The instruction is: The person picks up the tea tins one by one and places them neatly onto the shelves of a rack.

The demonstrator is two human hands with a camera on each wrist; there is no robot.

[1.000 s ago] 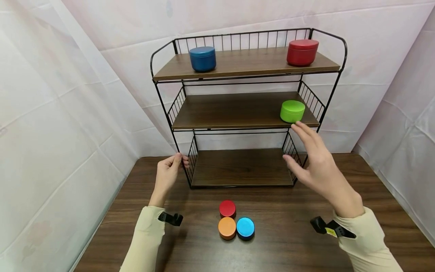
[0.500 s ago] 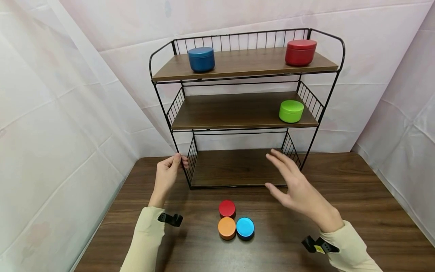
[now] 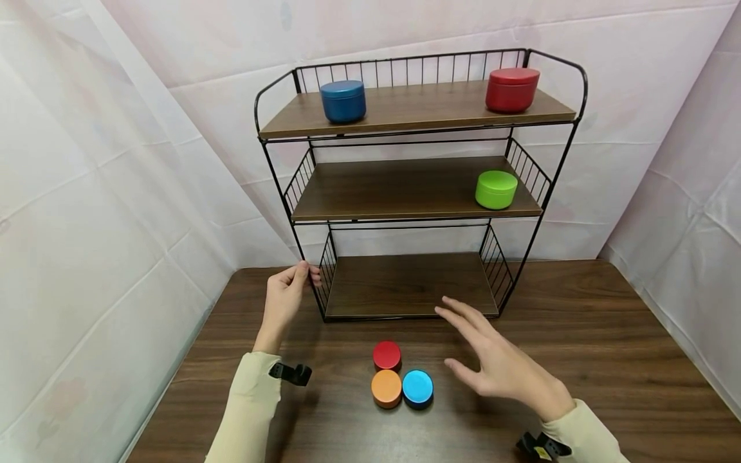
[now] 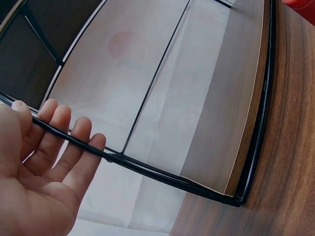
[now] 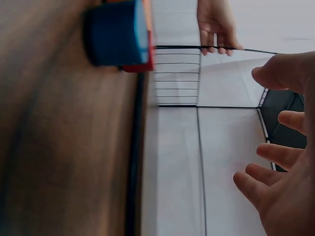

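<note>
My left hand [image 3: 283, 297] grips the front left post of a black wire rack [image 3: 278, 175] with wooden shelves. In the left wrist view, the thumb and fingers [image 4: 60, 123] wrap the thin metal bar [image 4: 142, 168]. My right hand [image 3: 499, 363] hovers over the table with spread fingers, holding nothing. It is nearest to a light blue-lidded round tin [image 3: 418, 387], lying to its left. Close against that tin sits an orange tin [image 3: 386, 387], and a red tin [image 3: 386, 355] is just behind. The right wrist view shows the blue tin [image 5: 110, 34] blurred, beyond the fingertips.
On the top shelf stand a dark blue tin [image 3: 344, 101] at left and a larger red tin [image 3: 512, 90] at right. A green tin [image 3: 496, 190] occupies the middle shelf's right end. Pale cloth [image 3: 116, 193] hangs around the wooden table [image 3: 625, 360].
My right hand has moved down and left from near the green tin, past the bottom shelf, to over the table. The left hand stays on the post; the tins have not moved.
</note>
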